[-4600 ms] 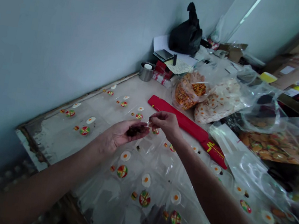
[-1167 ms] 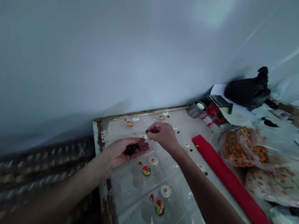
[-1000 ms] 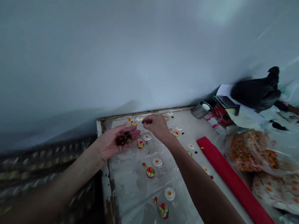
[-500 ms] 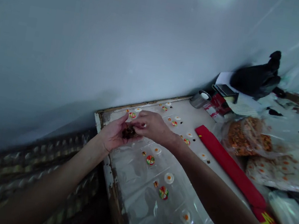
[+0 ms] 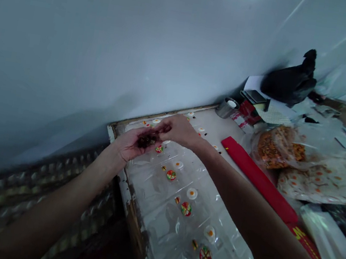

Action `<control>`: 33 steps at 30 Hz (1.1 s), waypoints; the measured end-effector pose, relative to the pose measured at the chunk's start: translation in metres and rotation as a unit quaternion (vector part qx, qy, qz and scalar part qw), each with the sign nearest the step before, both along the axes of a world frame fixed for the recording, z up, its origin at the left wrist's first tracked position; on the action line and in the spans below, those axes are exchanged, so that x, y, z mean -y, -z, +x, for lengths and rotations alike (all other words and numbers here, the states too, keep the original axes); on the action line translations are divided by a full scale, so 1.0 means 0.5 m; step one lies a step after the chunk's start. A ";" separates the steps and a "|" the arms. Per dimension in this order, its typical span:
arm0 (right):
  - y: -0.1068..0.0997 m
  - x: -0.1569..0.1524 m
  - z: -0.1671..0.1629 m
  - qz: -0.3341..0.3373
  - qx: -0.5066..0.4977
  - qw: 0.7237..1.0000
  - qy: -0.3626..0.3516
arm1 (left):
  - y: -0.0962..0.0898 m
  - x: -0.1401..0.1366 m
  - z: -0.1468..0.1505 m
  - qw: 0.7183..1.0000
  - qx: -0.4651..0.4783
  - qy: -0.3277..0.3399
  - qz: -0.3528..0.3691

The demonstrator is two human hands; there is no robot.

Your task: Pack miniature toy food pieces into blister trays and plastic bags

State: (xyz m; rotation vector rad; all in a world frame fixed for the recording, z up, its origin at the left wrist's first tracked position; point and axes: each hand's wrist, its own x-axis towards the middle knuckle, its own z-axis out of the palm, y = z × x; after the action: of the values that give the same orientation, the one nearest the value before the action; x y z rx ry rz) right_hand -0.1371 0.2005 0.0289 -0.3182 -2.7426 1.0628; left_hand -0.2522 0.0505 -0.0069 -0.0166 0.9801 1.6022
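Observation:
My left hand (image 5: 129, 142) is cupped palm up over the far left part of the table, holding a small heap of dark brown pieces (image 5: 147, 139) too small to name. My right hand (image 5: 178, 129) bends over that heap, its fingers drawn together at the edge of the left palm. What sits between those fingertips is hidden. Under and around both hands lies clear plastic sheeting (image 5: 161, 206) with rows of miniature foods: fried eggs (image 5: 192, 193), round pizza-like pieces (image 5: 186, 208) and small burger-like pieces (image 5: 177, 200).
A long red strip (image 5: 260, 178) lies right of the rows. Beyond it are a bag of orange-brown pieces (image 5: 277, 148), a bag of egg pieces (image 5: 325, 180), a metal cup (image 5: 227, 108) and a black bag (image 5: 289, 80). The wall (image 5: 140, 45) borders the table.
My right hand's fingers have shifted from above the heap to its right edge and curled further down. My left hand still holds the dark pieces. The view has shifted slightly.

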 end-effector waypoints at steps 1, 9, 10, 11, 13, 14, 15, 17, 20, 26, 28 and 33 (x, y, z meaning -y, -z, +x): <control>0.011 -0.009 0.009 -0.024 -0.010 0.999 0.023 | 0.006 0.004 -0.005 1.000 0.001 0.002 -0.003; 0.118 -0.051 0.077 0.121 0.045 0.990 0.052 | 0.034 0.020 -0.009 0.998 0.037 0.047 0.018; 0.126 -0.053 0.078 0.141 0.046 0.988 0.048 | 0.035 0.019 -0.005 0.998 0.041 0.049 0.025; 0.131 -0.055 0.080 0.158 0.048 0.985 0.046 | 0.035 0.017 0.000 0.997 0.045 0.053 0.029; 0.133 -0.056 0.084 0.177 0.061 0.981 0.053 | 0.037 0.016 0.007 0.996 0.050 0.063 0.033; 0.129 -0.054 0.088 0.179 0.063 0.980 0.062 | 0.038 0.016 0.011 0.996 0.053 0.068 0.030; 0.122 -0.049 0.093 0.175 0.057 0.980 0.073 | 0.038 0.017 0.015 0.995 0.056 0.073 0.025; 0.100 -0.028 0.103 0.152 0.020 0.985 0.084 | 0.039 0.019 0.022 0.995 0.063 0.081 0.012; 0.060 0.025 0.107 0.133 -0.029 0.990 0.049 | 0.039 0.019 0.039 0.993 0.069 0.100 -0.004; 0.029 0.088 0.084 0.156 0.047 0.987 -0.008 | 0.031 0.004 0.087 0.989 0.061 0.135 -0.005; 0.030 0.075 0.092 0.068 0.041 0.996 0.050 | 0.024 0.001 0.097 0.990 0.057 0.126 0.001; 0.031 0.033 0.180 -0.220 0.015 0.943 0.249 | 0.022 0.012 0.090 0.995 0.055 0.086 -0.009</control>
State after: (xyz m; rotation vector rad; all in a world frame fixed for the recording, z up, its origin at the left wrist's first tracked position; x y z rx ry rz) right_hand -0.0472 0.1840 0.0136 -1.0307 -2.2162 1.4930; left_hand -0.2074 0.0444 -0.0178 -0.0315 0.8868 1.4201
